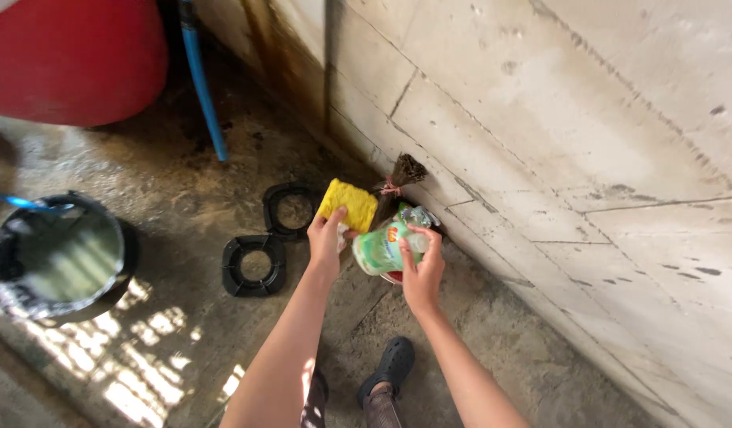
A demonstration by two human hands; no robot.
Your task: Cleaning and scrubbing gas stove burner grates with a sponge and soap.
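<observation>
From the head camera I look down on my two bare arms reaching toward the foot of a rough, pale block wall (pixel 588 135) with dark mortar seams.

My left hand (pixel 326 238) is closed on a yellow sponge (pixel 348 204): soft, porous-looking, a rounded rectangle. The thumb lies over its lower edge and the rest of the sponge stands out above the fingertips, its long axis tilted up and to the right, toward the wall.

My right hand (pixel 421 269) grips a pale green plastic bottle (pixel 386 246), smooth and glossy, with a coloured label. The fingers wrap its upper side and the palm is under it. The bottle lies nearly on its side, long axis running from lower left to upper right; its rounded base faces my left wrist, and the cap end points toward the wall, just past my fingertips. Bottle and sponge sit just beside each other, between the two hands.

Beyond the fingertips, a small bundle of dark bristles (pixel 402 176) tied with a pink band leans at the wall. Left of my left hand, two black ring-shaped stands (pixel 255 265) lie on the wet, stained concrete floor (pixel 168 198). Farther left stands a bucket of water (pixel 61 257) with a dark rim. Below my hands, a dark clog (pixel 390 364) shows.
</observation>
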